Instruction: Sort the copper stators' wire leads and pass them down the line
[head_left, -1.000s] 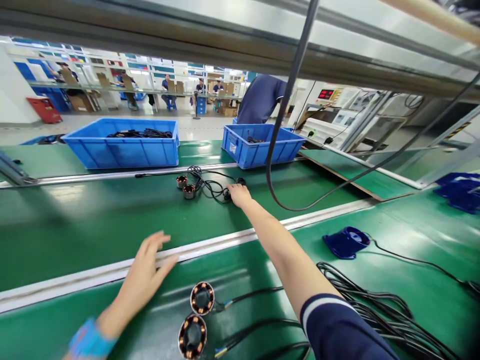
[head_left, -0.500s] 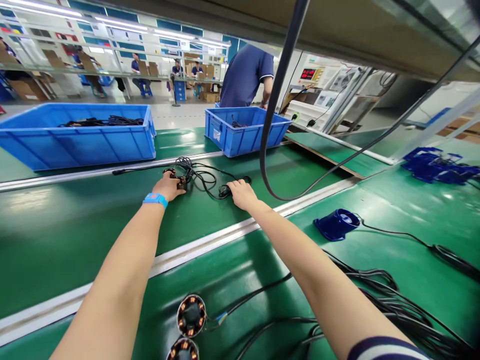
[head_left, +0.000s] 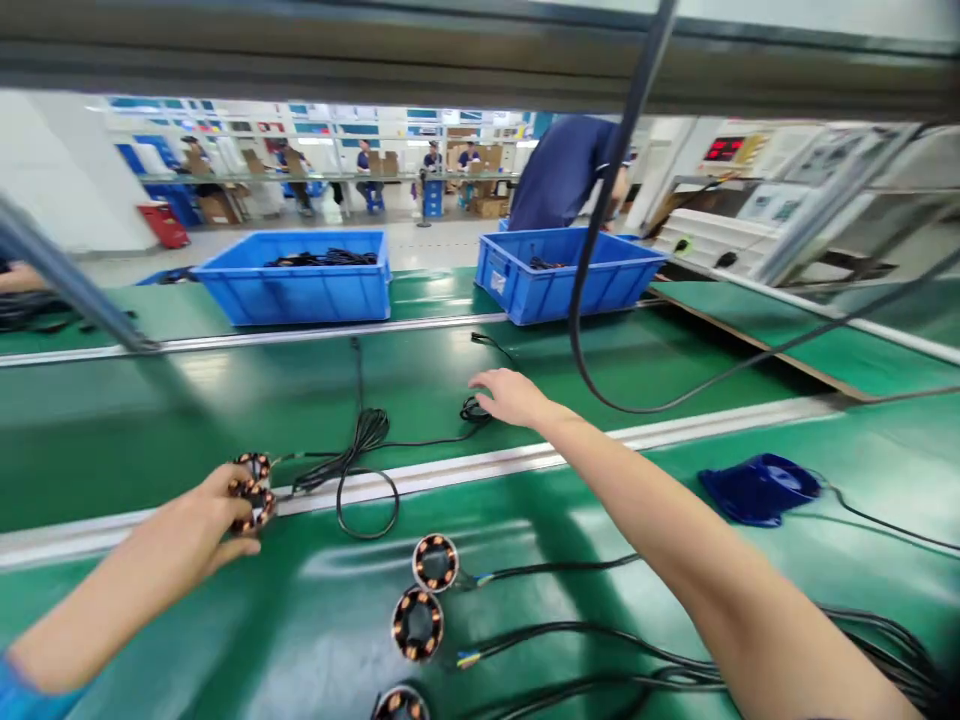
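My left hand (head_left: 196, 527) grips two copper-wound stator coils (head_left: 253, 489) at the near rail of the green conveyor belt (head_left: 150, 430). Their black cable (head_left: 360, 440) trails across the belt to a small coil of wire (head_left: 474, 409). My right hand (head_left: 510, 395) reaches over that coil with fingers bent, touching it. Three more stator coils (head_left: 435, 562) with black leads lie on the green bench (head_left: 225, 640) in front of me.
Two blue bins (head_left: 300, 280) (head_left: 562, 280) hold black cables beyond the belt. A person in a dark blue shirt (head_left: 562, 170) bends behind the right bin. A blue fan (head_left: 757, 488) lies at right. A thick black hose (head_left: 600, 230) hangs from the overhead frame.
My left hand has dragged the two stator coils from the far side of the belt back to the near rail. The cable has stretched out. My right hand stays on the wire coil.
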